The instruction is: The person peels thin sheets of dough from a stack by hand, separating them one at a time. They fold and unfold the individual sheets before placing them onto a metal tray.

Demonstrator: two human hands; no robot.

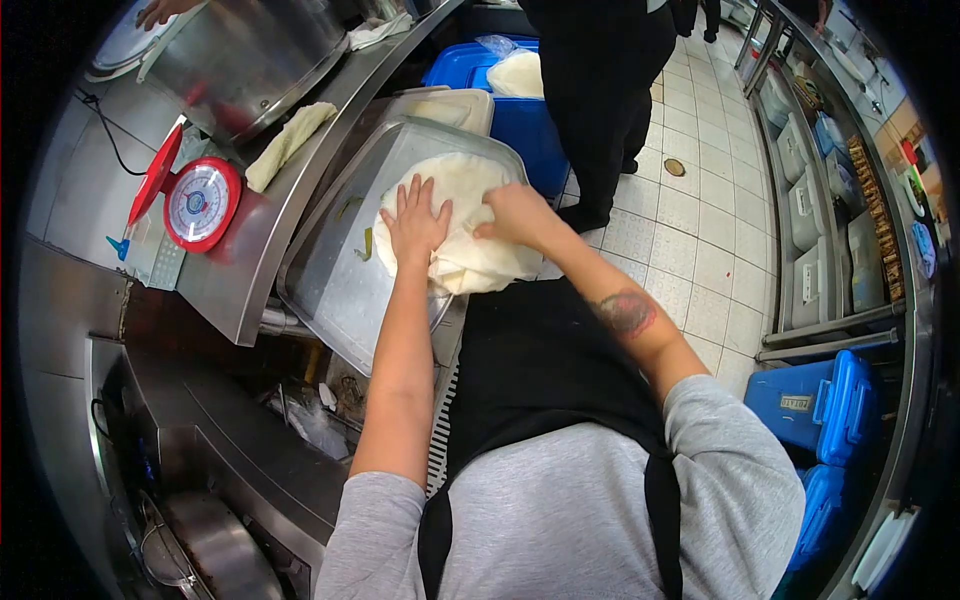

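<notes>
A pale, round, soft pile (468, 258) of what look like thin flatbreads lies on a metal tray (330, 290), its near edge folded and rumpled over the tray's rim. My left hand (417, 222) presses flat on it with the fingers spread. At its right side, my right hand (515, 218) is closed, fingers curled against the pale surface; the fingertips are partly hidden. A green strip (366, 243) of food lies on the tray just left of the pile.
A red dial scale (202, 204), a rolled cloth (290, 146) and a large pot (245, 65) stand on the steel counter at left. Ahead are a blue bin (530, 130) and another person in black trousers (595, 90). Shelving (790, 190) and blue containers (815, 405) line the right.
</notes>
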